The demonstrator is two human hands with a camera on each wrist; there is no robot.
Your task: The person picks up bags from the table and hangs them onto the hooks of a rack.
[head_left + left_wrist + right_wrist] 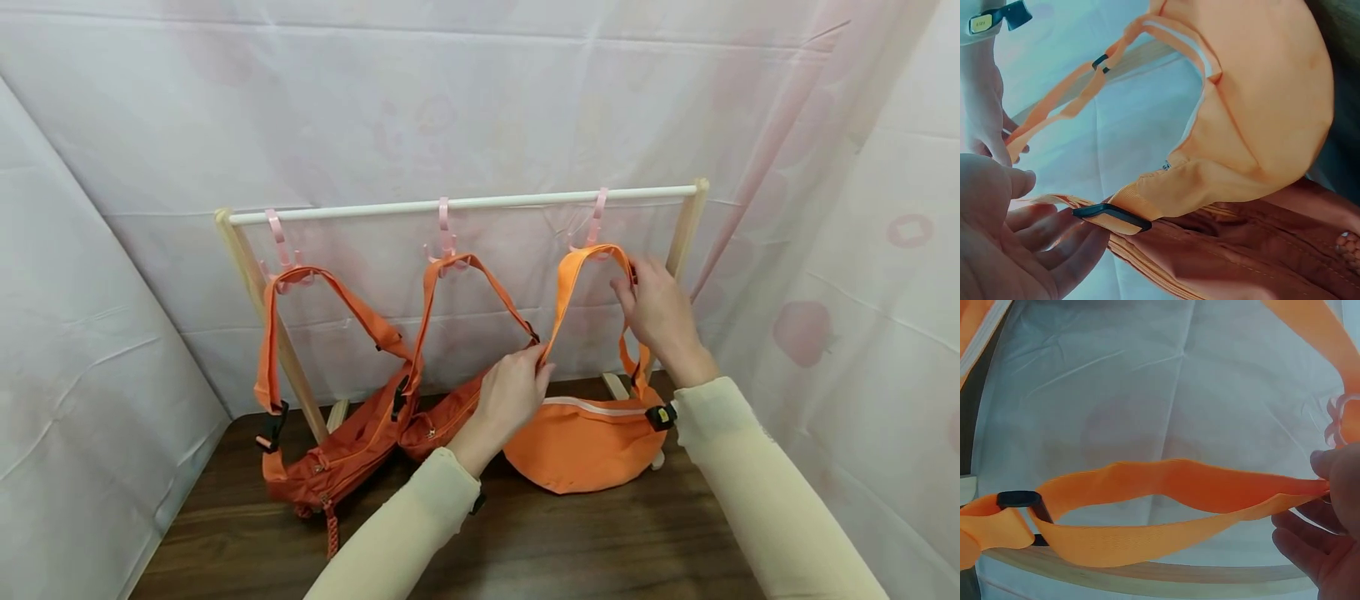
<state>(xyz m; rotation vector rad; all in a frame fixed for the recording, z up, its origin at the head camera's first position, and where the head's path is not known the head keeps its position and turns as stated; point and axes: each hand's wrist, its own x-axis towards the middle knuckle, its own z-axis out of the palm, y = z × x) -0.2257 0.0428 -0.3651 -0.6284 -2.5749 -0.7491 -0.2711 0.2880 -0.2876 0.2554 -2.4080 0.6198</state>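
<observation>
A bright orange waist bag (585,446) hangs low at the right, its strap (567,279) looped over the pink hook (597,218). My left hand (510,396) holds the strap's left side, above the bag; in the left wrist view its fingers lie against the strap near a black buckle (1112,216). Higher up on the other side, my right hand (660,308) pinches the strap between thumb and fingers. From that grip, the doubled webbing (1166,478) runs to a black slider (1019,500) in the right wrist view. The bag's white zip edge faces up.
Two darker orange-red waist bags, one left (341,454) and one in the middle (442,421), hang by straps from pink hooks. A white rail (360,208) on wooden posts (247,258) carries the hooks. The rack stands on a dark wooden table (225,517) before pale curtains.
</observation>
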